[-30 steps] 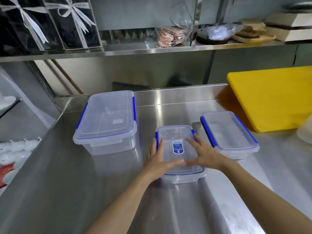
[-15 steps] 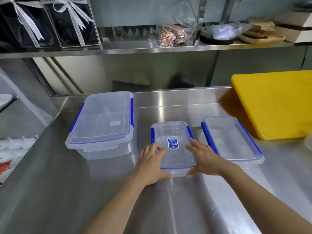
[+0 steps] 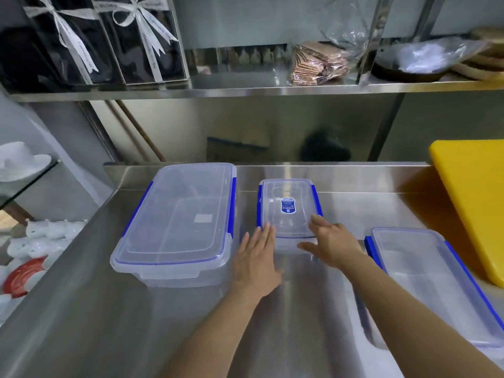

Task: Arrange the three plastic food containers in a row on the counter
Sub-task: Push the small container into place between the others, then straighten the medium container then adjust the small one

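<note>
Three clear plastic containers with blue clips stand on the steel counter (image 3: 300,309). The large container (image 3: 180,219) is at the left. The small container (image 3: 289,208), with a blue label on its lid, sits in the middle near the back. The medium container (image 3: 425,279) lies nearer, at the right. My left hand (image 3: 256,260) is flat, fingers apart, its tips at the small container's near left corner. My right hand (image 3: 331,245) has spread fingers resting on that container's near right edge. Neither hand grips anything.
A yellow cutting board (image 3: 474,203) lies at the far right. A steel shelf (image 3: 245,90) above holds black ribboned boxes (image 3: 103,42), a bag of wafers (image 3: 319,64) and a wrapped dish (image 3: 420,60). White dishes (image 3: 41,241) sit below the counter's left edge.
The small container has slid away from me toward the back, level with the large one. Both hands have slipped from its sides to its near end and opened.
</note>
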